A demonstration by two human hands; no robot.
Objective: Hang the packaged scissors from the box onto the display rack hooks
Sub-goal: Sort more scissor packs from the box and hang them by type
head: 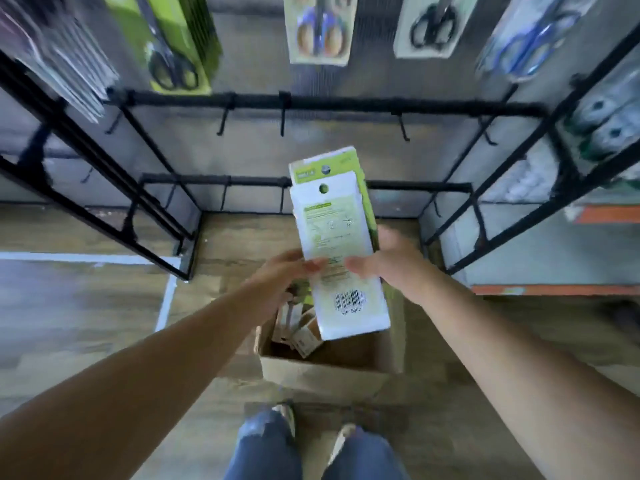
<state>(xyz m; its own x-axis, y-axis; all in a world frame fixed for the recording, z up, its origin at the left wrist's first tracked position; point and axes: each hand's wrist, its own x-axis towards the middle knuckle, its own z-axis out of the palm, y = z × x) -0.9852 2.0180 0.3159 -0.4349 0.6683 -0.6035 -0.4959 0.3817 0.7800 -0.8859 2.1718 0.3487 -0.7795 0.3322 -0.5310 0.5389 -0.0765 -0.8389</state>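
Both hands, left (277, 271) and right (384, 261), gripped stacked scissors packages (341, 251) above the cardboard box (322, 372), below the rack hooks (282, 116).

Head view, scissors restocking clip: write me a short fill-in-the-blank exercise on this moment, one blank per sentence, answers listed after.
1. The left hand and the right hand hold a stack of scissors packs with the ____ side facing the camera.
2. Near the bottom of the front pack is a printed ____.
3. More packs lie in the cardboard ____ on the floor.
4. The hooks on the rail straight ahead are ____.

Answers: back; barcode; box; empty
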